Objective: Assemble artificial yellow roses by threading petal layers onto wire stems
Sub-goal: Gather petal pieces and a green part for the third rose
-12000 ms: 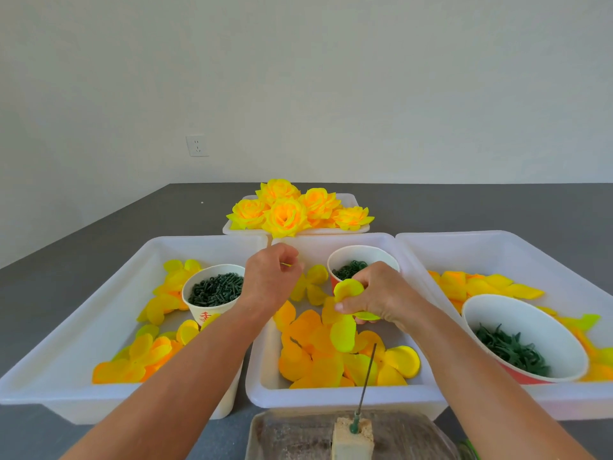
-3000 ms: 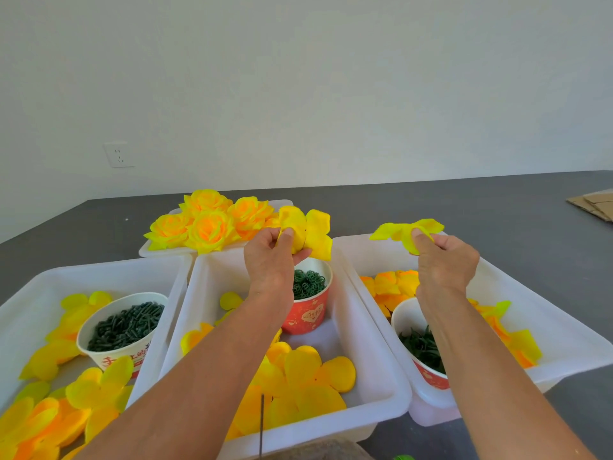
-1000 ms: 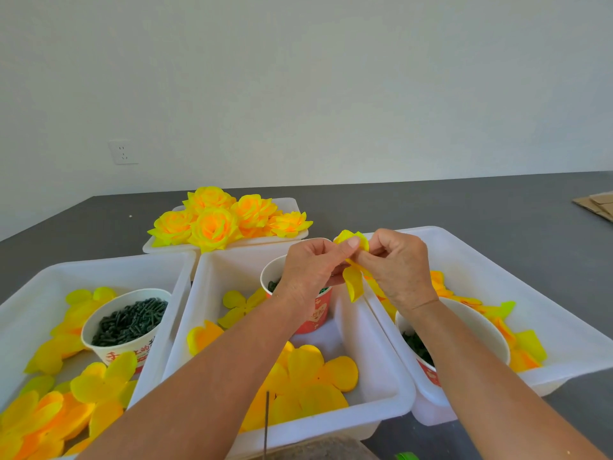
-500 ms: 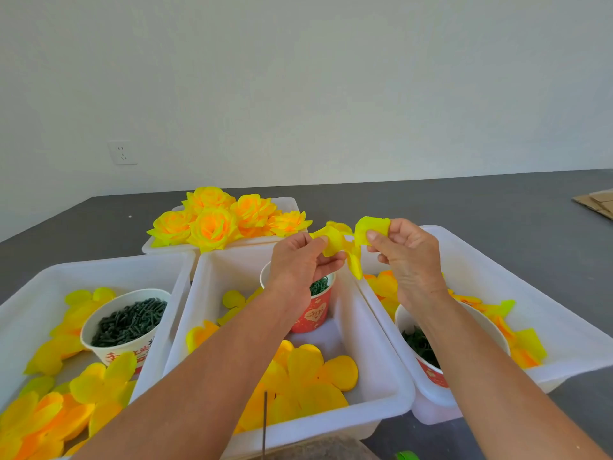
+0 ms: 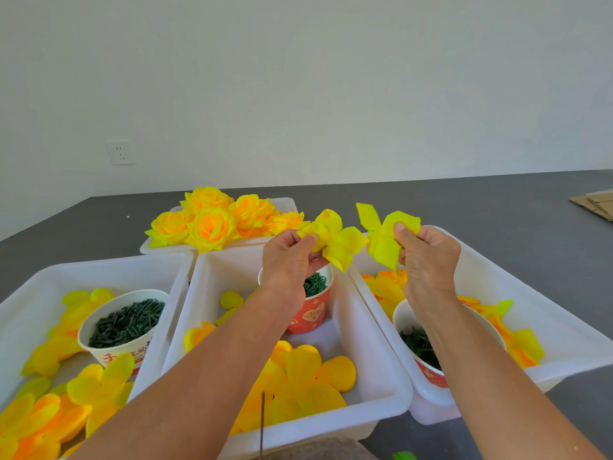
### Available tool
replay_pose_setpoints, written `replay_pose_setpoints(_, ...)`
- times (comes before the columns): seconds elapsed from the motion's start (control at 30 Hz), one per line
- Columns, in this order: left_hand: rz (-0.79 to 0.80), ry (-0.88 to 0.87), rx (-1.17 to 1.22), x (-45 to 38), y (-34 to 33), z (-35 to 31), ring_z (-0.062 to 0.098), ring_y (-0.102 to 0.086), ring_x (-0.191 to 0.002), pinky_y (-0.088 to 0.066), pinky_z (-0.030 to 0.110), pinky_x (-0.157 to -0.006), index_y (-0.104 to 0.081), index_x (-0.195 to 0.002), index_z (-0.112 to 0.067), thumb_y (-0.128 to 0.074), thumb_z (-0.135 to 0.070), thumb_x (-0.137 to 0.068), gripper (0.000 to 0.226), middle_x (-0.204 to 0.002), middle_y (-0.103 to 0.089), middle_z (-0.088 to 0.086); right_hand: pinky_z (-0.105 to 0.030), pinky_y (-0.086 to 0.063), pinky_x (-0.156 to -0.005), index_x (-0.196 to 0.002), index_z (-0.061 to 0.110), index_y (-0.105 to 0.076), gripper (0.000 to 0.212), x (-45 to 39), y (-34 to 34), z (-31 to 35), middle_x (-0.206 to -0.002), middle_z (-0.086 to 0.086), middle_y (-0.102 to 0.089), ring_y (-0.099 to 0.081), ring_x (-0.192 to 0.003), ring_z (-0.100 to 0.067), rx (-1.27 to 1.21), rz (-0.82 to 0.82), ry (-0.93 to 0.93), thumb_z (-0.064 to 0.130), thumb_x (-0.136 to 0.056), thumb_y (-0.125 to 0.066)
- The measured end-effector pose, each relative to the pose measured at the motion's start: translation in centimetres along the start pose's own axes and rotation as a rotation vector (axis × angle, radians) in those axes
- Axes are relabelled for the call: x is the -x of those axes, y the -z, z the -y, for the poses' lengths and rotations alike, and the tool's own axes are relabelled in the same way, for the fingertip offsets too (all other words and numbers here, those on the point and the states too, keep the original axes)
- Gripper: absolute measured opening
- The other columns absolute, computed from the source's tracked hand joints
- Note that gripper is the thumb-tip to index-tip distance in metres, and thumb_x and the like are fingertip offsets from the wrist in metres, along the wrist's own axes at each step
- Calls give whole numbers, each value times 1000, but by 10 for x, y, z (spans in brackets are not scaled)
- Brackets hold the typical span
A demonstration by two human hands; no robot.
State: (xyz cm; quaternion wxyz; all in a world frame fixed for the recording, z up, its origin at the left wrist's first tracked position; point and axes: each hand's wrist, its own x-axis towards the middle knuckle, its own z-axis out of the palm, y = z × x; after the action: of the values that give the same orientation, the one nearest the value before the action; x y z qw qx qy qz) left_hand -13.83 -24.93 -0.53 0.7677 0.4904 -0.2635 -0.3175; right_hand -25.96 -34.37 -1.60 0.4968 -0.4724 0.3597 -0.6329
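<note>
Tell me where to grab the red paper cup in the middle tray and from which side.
Grip the red paper cup round its lower wall, coming from the right side. The left hand hangs over its rim and near side, while the tray floor right of it looks bare. Its wall tapers downward, so curl the fingers well round.

I have a single head-worn wide-angle view, looking forward and down across three white plastic trays (image 5: 381,398) on the dark grey tabletop (image 5: 497,200), close over both forearms, facing the pale wall (image 5: 298,78).
</note>
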Motion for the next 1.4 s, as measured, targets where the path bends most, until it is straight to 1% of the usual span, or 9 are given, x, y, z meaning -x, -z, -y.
replay_pose_setpoints(0.23,-8,-13,-25,0,0,0,28,-66,-78,-59,32,-66,-55,-82,-3,-52,3,-90,10,-89,-66,16,-36,-36,-66,-72,-15,-49,35,-1,0,0,-70,-12,-41,-37,-70,-25,-11,15,-3,13,-86,-65)
replay_pose_setpoints(0.37,-7,-18,-39,1,-1,0,25,-66,-74,-58,27,-59,-55,-79,-4,-53,2,-90,13,-83,-67,14,-40,-37,-64,-68,-6,-54,32,2,0,2,-67,-14,-37,-34,-68,-27,23,21,-9,18,-82,-70)
replay_pose_setpoints(0.5,11,-20,5,2,0,-1,21,-68,-69,-57,26,-58,-58,-85,-3,-51,1,-91,10,-82,-69,10,-36,-30,-57,-47,14,-35,50,3,1,4,-52,-6,-26,-25,-59,-27,157,-62,64,24,-80,-71)
replay_pose_setpoints(0.7,19,-33,75,3,-1,-4,14,-70,-63,-56,25,-53,-65,-85,-11,-45,-3,-95,24,-72,-72,0,-34,-29,-61,-50,13,-32,49,-2,9,2,-59,-9,-40,-37,-64,-27,663,-126,128,26,-91,-56)
replay_pose_setpoints(0.9,60,7,88,3,0,-3,17,-71,-68,-57,28,-57,-64,-92,-8,-44,-7,-97,21,-80,-73,5,-29,-34,-71,-89,8,-59,7,0,11,-1,-93,-15,-56,-50,-86,-31,923,49,-5,13,-86,-56)
replay_pose_setpoints(1.0,72,27,70,3,0,-3,17,-71,-69,-57,27,-57,-64,-93,-8,-43,-10,-98,22,-76,-73,5,-33,-41,-84,-119,5,-54,37,3,12,-2,-121,-14,-55,-51,-113,-32,1020,77,-60,10,-83,-60)
replay_pose_setpoints(1.13,55,53,38,2,1,-2,18,-71,-66,-56,25,-54,-63,-93,-6,-42,-10,-98,22,-77,-72,9,-40,-36,-96,-133,15,-46,60,9,7,0,-129,-11,-44,-37,-120,-31,1072,116,176,20,-77,-68)
replay_pose_setpoints(1.27,29,76,14,1,1,-1,18,-70,-63,-57,25,-55,-63,-90,-6,-44,-12,-97,22,-76,-71,11,-26,-30,-98,-129,16,-54,70,22,-3,1,-125,-7,-52,-41,-115,-28,788,479,671,10,-63,-76)
replay_pose_setpoints(1.4,40,99,-23,2,2,1,16,-68,-62,-56,24,-56,-64,-84,-9,-46,-13,-96,22,-71,-71,8,-33,-36,-96,-123,16,-61,67,24,-4,-2,-124,-5,-56,-45,-111,-30,815,663,784,7,-60,-80)
